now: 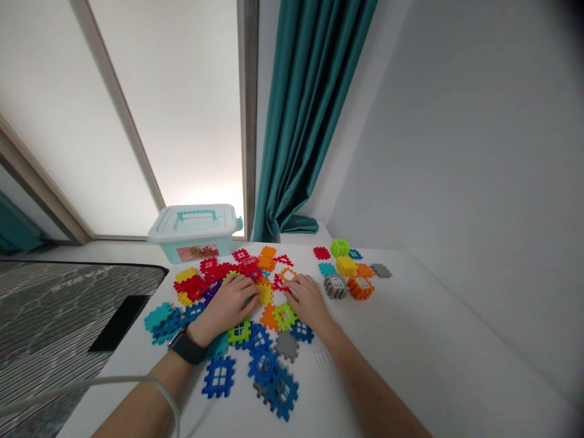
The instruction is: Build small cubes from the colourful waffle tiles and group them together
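My left hand (233, 302), with a dark watch on its wrist, lies over the pile of interlocking plastic tiles, fingers spread and reaching toward red and yellow pieces. Beside it is a yellow tile (264, 293). My right hand (310, 299) is to the right, its thumb and fingertips closed on the edge of a red triangular tile (278, 283). An orange frame tile (288, 274) lies just beyond those fingertips. Nearer me are a lime window tile (285, 316), a grey tile (287, 345) and blue window tiles (263, 364). My left palm hides part of the pile.
A lidded teal storage box (196, 234) stands at the back left of the white table (387, 365). Assembled blocks, among them an orange block (360, 288) and a grey block (335, 287), sit at the right. A white cable (114, 380) crosses the lower left.
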### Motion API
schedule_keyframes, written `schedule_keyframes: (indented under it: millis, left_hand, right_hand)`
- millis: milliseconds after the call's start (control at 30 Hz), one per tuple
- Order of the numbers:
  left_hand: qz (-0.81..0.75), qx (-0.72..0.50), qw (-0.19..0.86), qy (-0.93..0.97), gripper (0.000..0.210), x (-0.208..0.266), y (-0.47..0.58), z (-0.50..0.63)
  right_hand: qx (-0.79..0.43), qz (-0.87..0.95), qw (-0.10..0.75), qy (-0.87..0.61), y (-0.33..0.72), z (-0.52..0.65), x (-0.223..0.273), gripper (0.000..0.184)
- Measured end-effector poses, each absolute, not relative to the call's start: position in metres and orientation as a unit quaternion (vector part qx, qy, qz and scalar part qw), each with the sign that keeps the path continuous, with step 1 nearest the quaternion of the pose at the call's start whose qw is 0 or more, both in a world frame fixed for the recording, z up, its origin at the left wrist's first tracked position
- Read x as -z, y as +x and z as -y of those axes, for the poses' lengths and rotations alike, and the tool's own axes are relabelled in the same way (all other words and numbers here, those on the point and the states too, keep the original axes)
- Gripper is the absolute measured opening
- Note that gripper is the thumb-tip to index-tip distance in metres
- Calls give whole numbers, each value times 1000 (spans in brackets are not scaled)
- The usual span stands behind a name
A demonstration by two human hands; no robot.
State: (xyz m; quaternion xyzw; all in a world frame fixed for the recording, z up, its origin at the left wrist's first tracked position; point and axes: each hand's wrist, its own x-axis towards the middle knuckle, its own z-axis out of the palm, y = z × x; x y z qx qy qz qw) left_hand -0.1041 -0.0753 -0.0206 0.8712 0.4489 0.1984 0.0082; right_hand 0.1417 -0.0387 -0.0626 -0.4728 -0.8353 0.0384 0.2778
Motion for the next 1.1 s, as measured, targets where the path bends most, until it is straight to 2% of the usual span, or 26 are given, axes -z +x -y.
schedule_keyframes:
  millis: [333,433,567,667,800,967,1100]
  left_hand:
    - [-448,-177,8,876,20,15,-99,78]
    - [-447,-183,9,875,19,16,-99,78]
    - [-466,-226,20,855,17,20,-100,77]
    - [-484,-303,92,816,17,21,-98,76]
    - [-462,-415,260,739,19,19,-94,76]
    - [-432,-455,380,680,15,18,-86,79]
    - [-432,-470,424,642,18,23,-86,77]
  right_hand:
    - [-46,835,254,-485,132,31,63,3]
    - [-48,836,276,-472,133,35,62,6]
    - [-42,832,347,-431,134,45,56,12]
    - [-45,823,407,-394,131,55,49,15]
    - [-31,810,456,-367,123,67,41,14]
    - [-7,817,459,-350,113,75,37,12]
    - [-10,830,439,-343,108,79,38,16]
